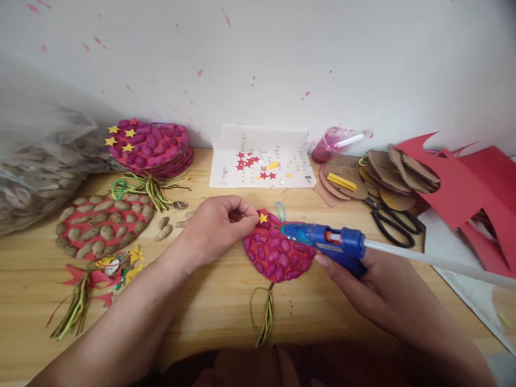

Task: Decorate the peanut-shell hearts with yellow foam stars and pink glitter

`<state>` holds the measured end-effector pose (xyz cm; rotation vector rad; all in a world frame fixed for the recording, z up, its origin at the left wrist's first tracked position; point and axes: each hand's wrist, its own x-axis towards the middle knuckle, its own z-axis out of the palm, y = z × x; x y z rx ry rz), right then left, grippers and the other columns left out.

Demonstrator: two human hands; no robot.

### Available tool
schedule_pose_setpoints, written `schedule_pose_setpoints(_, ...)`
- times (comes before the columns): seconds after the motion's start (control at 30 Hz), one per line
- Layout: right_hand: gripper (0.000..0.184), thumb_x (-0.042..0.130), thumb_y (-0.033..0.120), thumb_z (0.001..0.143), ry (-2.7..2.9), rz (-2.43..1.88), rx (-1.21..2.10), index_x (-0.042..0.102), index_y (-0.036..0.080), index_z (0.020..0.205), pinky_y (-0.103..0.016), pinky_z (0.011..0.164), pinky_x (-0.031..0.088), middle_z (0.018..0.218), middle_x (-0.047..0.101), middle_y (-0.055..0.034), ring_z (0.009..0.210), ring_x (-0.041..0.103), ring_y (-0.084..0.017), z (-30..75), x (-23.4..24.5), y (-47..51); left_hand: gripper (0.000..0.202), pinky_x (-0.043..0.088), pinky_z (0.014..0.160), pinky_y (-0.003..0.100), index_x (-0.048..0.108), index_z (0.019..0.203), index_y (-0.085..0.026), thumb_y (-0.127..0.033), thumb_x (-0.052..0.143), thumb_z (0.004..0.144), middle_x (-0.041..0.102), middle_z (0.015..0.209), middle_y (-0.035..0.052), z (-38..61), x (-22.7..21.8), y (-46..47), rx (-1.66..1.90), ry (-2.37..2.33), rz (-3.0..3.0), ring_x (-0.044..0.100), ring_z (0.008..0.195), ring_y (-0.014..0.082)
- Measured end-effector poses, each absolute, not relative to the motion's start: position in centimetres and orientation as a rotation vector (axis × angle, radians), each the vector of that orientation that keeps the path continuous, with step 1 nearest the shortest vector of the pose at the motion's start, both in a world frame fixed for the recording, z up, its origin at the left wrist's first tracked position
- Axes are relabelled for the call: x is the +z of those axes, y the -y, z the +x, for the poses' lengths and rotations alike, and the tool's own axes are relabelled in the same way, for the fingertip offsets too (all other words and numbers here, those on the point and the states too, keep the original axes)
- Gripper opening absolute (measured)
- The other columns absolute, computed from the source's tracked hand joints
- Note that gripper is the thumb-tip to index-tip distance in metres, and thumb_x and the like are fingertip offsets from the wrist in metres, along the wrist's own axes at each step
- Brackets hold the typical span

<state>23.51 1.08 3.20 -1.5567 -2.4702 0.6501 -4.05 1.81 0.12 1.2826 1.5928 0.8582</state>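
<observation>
A red heart-shaped ornament [278, 257] covered in painted pink peanuts lies on the table, with a blue string loop [281, 210] at its top and a green-brown tassel [265, 320] below. My right hand [374, 279] grips a blue hot glue gun [322, 236], a long white glue stick [435, 260] sticking out of its back. The nozzle is over the ornament's upper middle. My left hand [220, 226] is closed in a pinch at the upper left edge, beside a yellow star [263, 218]. Whatever its fingertips hold, if anything, is hidden.
Finished-looking pink ornaments [149, 145] are stacked behind an unpainted peanut ornament [105, 226]. A bag of peanuts [36, 177] stands left. Paper stars lie on a white sheet [223, 174]. On the right are a paint cup [328, 148], scissors [395, 223], cardboard pieces [379, 166] and red paper [451, 183].
</observation>
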Motion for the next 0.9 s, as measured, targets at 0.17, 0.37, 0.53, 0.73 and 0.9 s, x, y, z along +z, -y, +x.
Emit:
schedule_pose_setpoints(0.17,0.038,0.051,0.054,0.098,2.500,-1.543,0.594,0.064,0.024,0.079,-0.031,0.051,0.040,0.068,0.069,-0.0042,0.058,0.062,-0.022,23.50,3.10,-1.00,0.015,0.045,0.058,0.025,0.076,0.077,-0.018,-0.032,0.073,0.074,0.075,0.075,0.0042,-3.79,0.08,-1.73,0.815,-1.581,1.304,0.063,0.064,0.0170)
schedule_pose_setpoints(0.37,0.039,0.051,0.054,0.097,2.507,-1.543,0.557,0.065,0.024,0.078,-0.031,0.048,0.036,0.059,0.064,-0.0029,0.053,0.059,-0.022,23.39,3.17,-0.83,0.015,0.042,0.055,0.025,0.074,0.074,-0.017,-0.032,0.072,0.073,0.071,0.068,0.0031,-3.57,0.22,-1.62,0.805,-1.572,1.309,0.058,0.060,0.0156)
schedule_pose_setpoints(0.53,0.040,0.049,0.055,0.098,2.538,-1.543,0.514,0.068,0.025,0.081,-0.030,0.046,0.034,0.049,0.056,-0.0004,0.048,0.055,-0.020,23.45,3.02,-0.79,0.015,0.042,0.054,0.024,0.074,0.073,-0.018,-0.032,0.072,0.073,0.070,0.067,0.0026,-3.61,0.08,-1.51,0.809,-1.577,1.319,0.058,0.059,0.0152)
schedule_pose_setpoints(0.73,0.040,0.048,0.056,0.098,2.551,-1.556,0.493,0.068,0.024,0.084,-0.031,0.045,0.033,0.050,0.057,-0.0007,0.045,0.052,-0.020,23.43,2.75,-0.88,0.014,0.041,0.054,0.024,0.073,0.074,-0.018,-0.032,0.071,0.073,0.072,0.070,0.0029,-3.57,-0.07,-1.41,0.795,-1.558,1.300,0.059,0.060,0.0153)
schedule_pose_setpoints(0.9,0.039,0.049,0.056,0.098,2.545,-1.549,0.510,0.066,0.024,0.083,-0.031,0.046,0.032,0.050,0.057,-0.0008,0.045,0.052,-0.020,23.40,2.83,-0.88,0.013,0.041,0.054,0.024,0.073,0.073,-0.019,-0.031,0.070,0.072,0.072,0.069,0.0033,-3.40,0.16,-1.46,0.791,-1.548,1.299,0.059,0.060,0.0157)
